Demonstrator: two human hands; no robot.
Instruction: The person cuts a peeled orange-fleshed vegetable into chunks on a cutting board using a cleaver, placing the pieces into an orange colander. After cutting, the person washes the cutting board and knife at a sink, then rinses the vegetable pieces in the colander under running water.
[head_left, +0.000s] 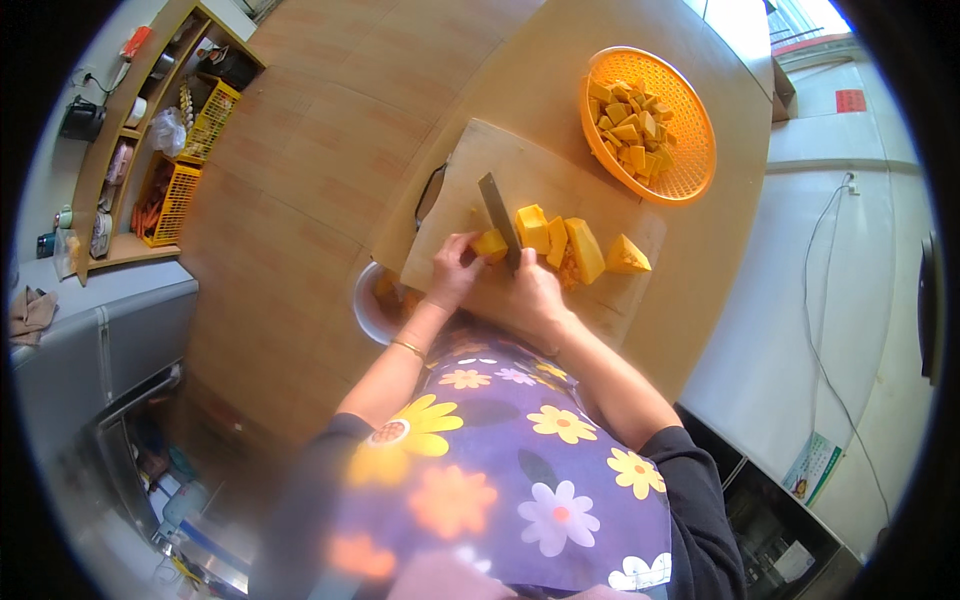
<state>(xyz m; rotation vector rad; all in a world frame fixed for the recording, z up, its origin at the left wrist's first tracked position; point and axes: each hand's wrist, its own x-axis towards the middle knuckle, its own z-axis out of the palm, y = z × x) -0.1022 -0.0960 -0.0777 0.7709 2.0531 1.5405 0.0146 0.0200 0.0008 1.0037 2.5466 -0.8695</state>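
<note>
My right hand (538, 289) grips the handle of a kitchen cleaver (498, 214), its blade standing on edge over a wooden cutting board (469, 172). Left of the blade, my left hand (453, 271) pinches a chunk of orange pumpkin (490, 245) with fingertips and thumb. Just right of the blade lie a pumpkin block (532, 228) and a thinner piece (556, 241). Beside them are a long pumpkin wedge (585, 250) and, farther right, a smaller wedge (628, 255). Stringy pumpkin pulp (569, 271) lies against the long wedge. The cleaver's handle is mostly hidden by my fingers.
An orange plastic colander (694, 135) holding many cut pumpkin pieces (634, 131) stands on the table (540, 82) beyond the board. Below the table's left edge is a white bucket (364, 307) with scraps inside. Wooden shelves (142, 150) with yellow crates (177, 204) stand far left.
</note>
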